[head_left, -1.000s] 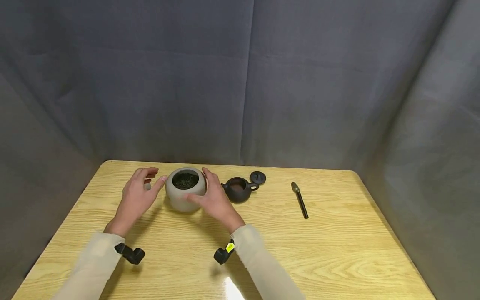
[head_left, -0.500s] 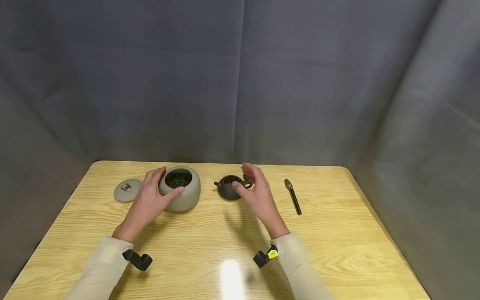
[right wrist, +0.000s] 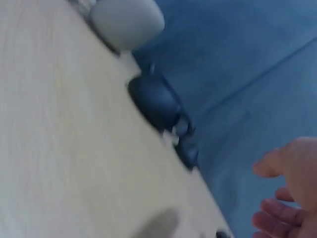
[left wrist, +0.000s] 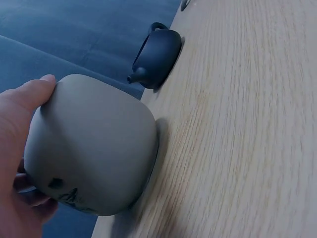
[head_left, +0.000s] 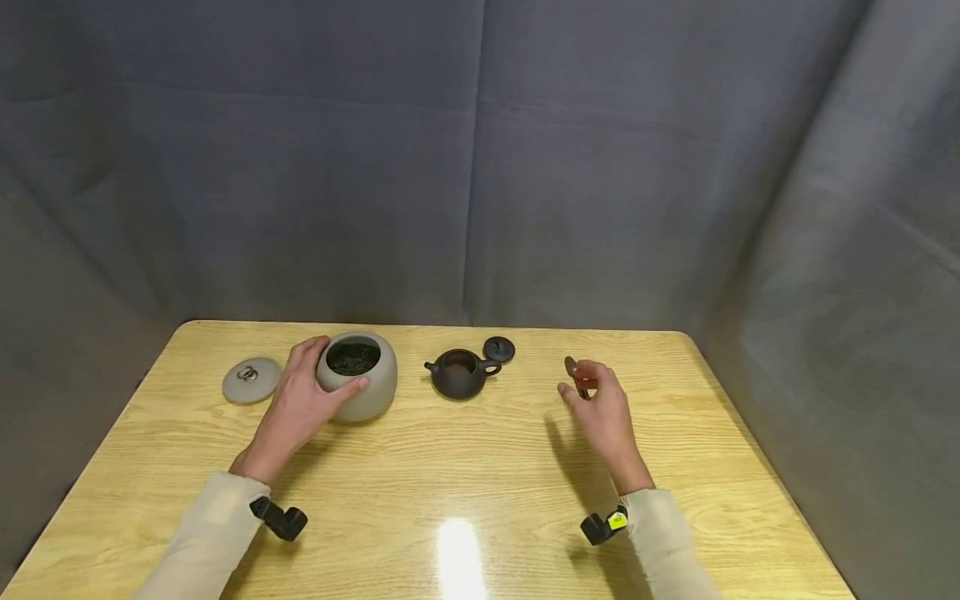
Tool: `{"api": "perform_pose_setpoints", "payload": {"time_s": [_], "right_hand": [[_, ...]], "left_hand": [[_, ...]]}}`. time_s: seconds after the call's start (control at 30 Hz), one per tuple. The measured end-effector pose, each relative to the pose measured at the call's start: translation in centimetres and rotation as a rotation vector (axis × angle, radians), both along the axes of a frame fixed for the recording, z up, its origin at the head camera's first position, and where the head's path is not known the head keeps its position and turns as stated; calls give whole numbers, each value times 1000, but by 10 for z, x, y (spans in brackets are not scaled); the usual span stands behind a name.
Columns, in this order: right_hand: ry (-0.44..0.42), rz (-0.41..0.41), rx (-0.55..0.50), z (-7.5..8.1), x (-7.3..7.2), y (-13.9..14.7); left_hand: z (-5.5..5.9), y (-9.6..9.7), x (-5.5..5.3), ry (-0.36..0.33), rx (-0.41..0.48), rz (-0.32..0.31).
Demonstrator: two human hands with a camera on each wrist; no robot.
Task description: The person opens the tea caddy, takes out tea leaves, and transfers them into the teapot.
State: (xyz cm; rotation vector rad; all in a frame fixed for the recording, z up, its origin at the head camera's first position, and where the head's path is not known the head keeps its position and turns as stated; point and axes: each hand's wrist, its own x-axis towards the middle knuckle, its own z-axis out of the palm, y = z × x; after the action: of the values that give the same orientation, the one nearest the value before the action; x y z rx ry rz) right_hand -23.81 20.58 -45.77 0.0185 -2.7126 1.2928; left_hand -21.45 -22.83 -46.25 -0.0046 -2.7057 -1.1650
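My left hand [head_left: 300, 408] grips a grey round jar [head_left: 371, 392] by its left side, thumb across the front near the rim. Dark green loose tea leaves [head_left: 354, 359] lie inside. In the left wrist view, the thumb and fingers press the wall of the jar [left wrist: 99, 144], which stands on the table. My right hand [head_left: 606, 417] hovers over a dark spoon [head_left: 571, 366], fingers parted and slightly bent, holding nothing. That hand hides most of the spoon's black handle. In the blurred right wrist view the hand [right wrist: 292, 193] is apart from the tabletop.
A black teapot [head_left: 457, 385] without its lid stands mid-table, spout to the left. Its round black lid [head_left: 498, 349] lies behind the handle. The jar's grey lid [head_left: 255, 388] with a ring-like knob lies left of the jar. Grey curtains [head_left: 337, 167] surround the wooden table [head_left: 420, 483].
My left hand has moved onto the jar and grips it. The right hand has left the jar, passed over the teapot, and come to the spoon on the right.
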Motion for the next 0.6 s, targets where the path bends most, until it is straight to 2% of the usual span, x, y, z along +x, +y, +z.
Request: {"api": "perform_pose_setpoints", "payload": {"time_s": [0.13, 0.27, 0.6], "right_hand": [[-42, -78, 115, -12, 1, 18], [-91, -114, 199, -22, 2, 28], [-157, -116, 309, -36, -4, 31]], "left_hand": [[1, 0, 0, -25, 3, -8], [3, -1, -1, -36, 9, -19], [1, -2, -1, -27, 14, -13]]}}
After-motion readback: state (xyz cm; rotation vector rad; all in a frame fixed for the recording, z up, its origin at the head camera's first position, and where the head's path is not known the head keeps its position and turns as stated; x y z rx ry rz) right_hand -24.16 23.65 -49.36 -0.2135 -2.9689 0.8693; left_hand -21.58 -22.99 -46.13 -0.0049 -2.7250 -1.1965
